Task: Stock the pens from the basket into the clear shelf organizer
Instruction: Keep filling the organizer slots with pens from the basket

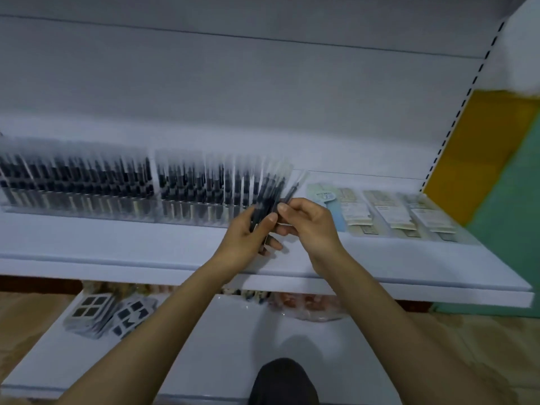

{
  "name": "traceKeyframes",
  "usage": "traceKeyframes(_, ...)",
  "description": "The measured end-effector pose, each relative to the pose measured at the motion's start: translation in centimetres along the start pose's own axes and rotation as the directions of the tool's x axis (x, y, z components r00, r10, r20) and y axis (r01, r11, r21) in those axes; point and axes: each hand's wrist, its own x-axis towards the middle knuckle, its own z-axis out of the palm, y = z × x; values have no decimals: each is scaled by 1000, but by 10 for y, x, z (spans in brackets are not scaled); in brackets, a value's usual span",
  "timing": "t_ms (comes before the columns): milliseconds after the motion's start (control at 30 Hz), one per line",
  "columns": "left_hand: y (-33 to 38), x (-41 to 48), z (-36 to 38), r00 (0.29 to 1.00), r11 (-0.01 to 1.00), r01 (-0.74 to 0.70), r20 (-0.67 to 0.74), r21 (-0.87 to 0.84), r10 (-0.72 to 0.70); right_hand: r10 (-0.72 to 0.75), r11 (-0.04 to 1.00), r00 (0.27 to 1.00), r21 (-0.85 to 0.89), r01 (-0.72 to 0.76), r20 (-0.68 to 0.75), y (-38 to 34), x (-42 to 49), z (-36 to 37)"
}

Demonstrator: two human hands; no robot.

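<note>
At frame centre, the left grip (248, 233) held a bundle of pens (267, 197), tilted right. The right grip (311, 226) pinched one pen (293, 188) just beside the bundle. The organizer (87, 197), filled, stood at left on the shelf (131, 247).

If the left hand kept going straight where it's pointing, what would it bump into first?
Probably the right end of the clear shelf organizer, where stocked pens stand. The left hand, gripping a bunch of pens, aims up and away toward it, though depth is hard to judge.
</note>
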Motion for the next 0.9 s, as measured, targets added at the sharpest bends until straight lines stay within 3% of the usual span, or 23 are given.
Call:
traceKeyframes(167,-21,23,-12,998,993,-25,-62,118,33,-71,982,968,152,110,-240,6,36,-9)
traceKeyframes(267,-29,26,-16,993,995,-53,-102,87,62,-150,979,940,83,183,-306,4,65,-12)
traceKeyframes(400,-32,26,-19,985,997,-77,-158,-1,76,-214,977,944,-31,213,-251,12,94,3)
traceKeyframes(600,-35,28,-18,986,993,-105,-123,52,111,-297,944,932,-214,253,-208,32,101,9)
traceKeyframes(733,-36,26,-20,986,995,-99,-131,34,102,-347,841,933,-472,263,-98,39,96,12)
traceKeyframes(900,-37,28,-20,989,997,-78,-129,10,78,-255,740,965,-653,158,-55,37,99,12)
